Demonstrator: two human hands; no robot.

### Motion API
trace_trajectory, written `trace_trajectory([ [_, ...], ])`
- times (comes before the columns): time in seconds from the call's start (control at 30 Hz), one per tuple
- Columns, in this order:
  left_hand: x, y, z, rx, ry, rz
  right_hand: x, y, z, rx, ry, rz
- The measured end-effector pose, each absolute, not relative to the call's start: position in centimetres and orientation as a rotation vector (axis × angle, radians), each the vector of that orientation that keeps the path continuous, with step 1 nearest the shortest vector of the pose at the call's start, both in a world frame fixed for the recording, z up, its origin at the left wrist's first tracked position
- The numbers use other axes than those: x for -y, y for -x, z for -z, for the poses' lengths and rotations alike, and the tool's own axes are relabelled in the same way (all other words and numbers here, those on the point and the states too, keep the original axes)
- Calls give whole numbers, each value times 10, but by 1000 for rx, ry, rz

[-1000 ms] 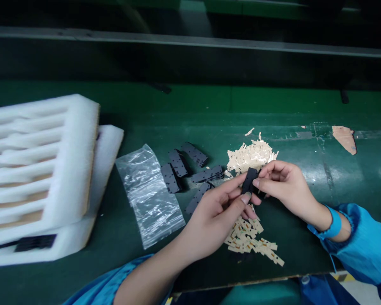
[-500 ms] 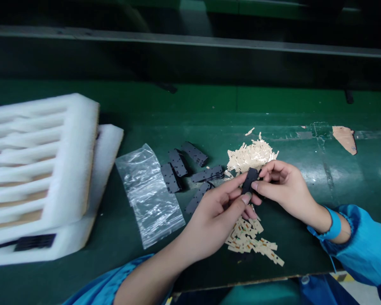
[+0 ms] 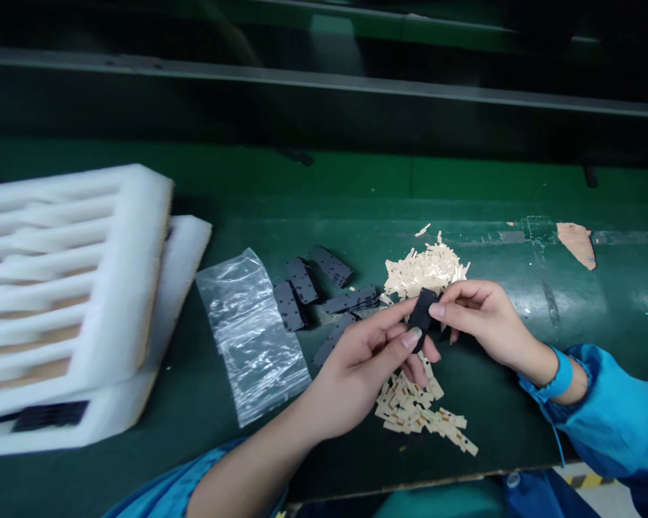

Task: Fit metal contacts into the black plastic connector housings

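A small black rectangular plate point(image 3: 422, 316) is pinched between the thumb and fingers of my left hand point(image 3: 364, 363). My right hand point(image 3: 480, 320) is closed, its thumb and forefinger pressed at the plate's upper right edge; whether a small piece sits between those fingertips is hidden. Just beyond my hands lies a heap of small cream-coloured pieces point(image 3: 424, 270). Closer to me, partly under my left hand, are cream strips with small dark and orange marks point(image 3: 410, 406). Several stacks of similar black plates point(image 3: 302, 280) with holes lie left of my hands.
A clear zip bag point(image 3: 253, 345) lies flat left of the stacks. White slotted foam trays point(image 3: 129, 288) are piled at the far left, with black parts point(image 3: 51, 416) in the lower one. A torn brown scrap point(image 3: 577, 243) lies at the right on the green tabletop point(image 3: 497, 223).
Both hands stay at the black plate, with the right fingertips slightly shifted along its edge. The whole view has moved a little.
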State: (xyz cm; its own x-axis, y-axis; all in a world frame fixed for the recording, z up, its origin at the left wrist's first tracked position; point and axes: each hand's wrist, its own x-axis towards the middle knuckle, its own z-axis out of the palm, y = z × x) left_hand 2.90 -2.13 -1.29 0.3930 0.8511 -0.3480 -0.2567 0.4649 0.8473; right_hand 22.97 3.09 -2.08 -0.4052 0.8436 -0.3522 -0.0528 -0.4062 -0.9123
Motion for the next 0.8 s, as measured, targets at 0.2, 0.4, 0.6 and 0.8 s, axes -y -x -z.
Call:
trace_trajectory([
  [0.2, 19, -29, 16, -748, -573, -792, -33, -230, 22, 1218, 1129, -1846],
  [0.4, 15, -31, 19, -666, -499, -785, -27, -228, 21, 1359, 1181, -1572],
  [0.6, 10, -26, 23, -635, -565, -757, -35, -235, 22, 1376, 1097, -1608],
  [0.8, 11, -22, 27, -628, -560, -757, -40, -244, 22, 1330, 1030, -1566],
])
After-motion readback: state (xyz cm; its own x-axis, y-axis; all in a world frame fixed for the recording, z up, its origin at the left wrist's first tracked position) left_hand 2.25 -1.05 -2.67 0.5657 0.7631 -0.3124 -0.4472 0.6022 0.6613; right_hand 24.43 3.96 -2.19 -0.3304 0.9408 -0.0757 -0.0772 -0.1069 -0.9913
